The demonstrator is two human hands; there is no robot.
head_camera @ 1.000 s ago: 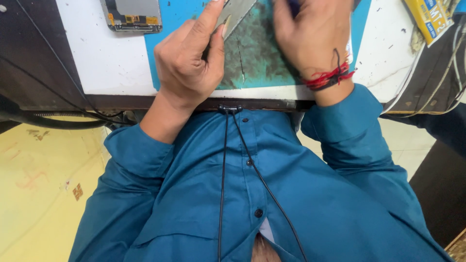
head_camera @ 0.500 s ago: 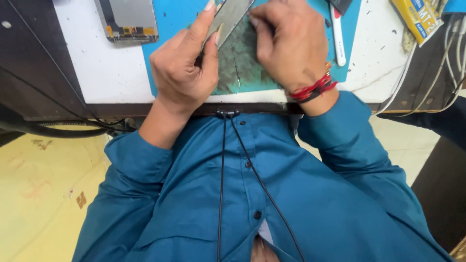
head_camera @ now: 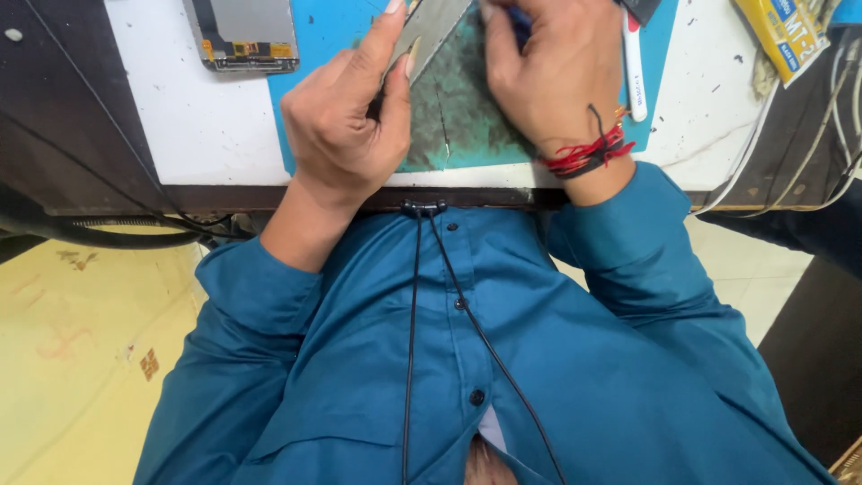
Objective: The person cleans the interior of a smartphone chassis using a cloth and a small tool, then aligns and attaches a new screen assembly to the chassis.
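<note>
The white table (head_camera: 206,135) spans the top of the view, its dark front edge running just above the person's blue shirt (head_camera: 467,359). On the table lies a blue mat (head_camera: 328,36), worn dark in the middle; every place below is given relative to this mat.

Compared with the frames of a second and half a second ago, the whole bench sits lower and nearer in the view, and both hands have drawn closer together over the mat's worn centre; the work stays in the same grip, so the handling goes on unchanged.

The left hand (head_camera: 346,126) hovers over the mat's left half, thumb and forefinger pinching the edge of a thin grey panel (head_camera: 435,27), which stands tilted above the mat's centre and runs out of the top of the view.

The right hand (head_camera: 552,76), with a red thread band at the wrist, is curled over the mat's right half beside the panel; whether it grips anything cannot be told.

Left of the mat lies a phone frame (head_camera: 244,34). At the mat's right edge lies a white pen-like tool (head_camera: 634,76); further right, a yellow packet (head_camera: 781,36).
</note>
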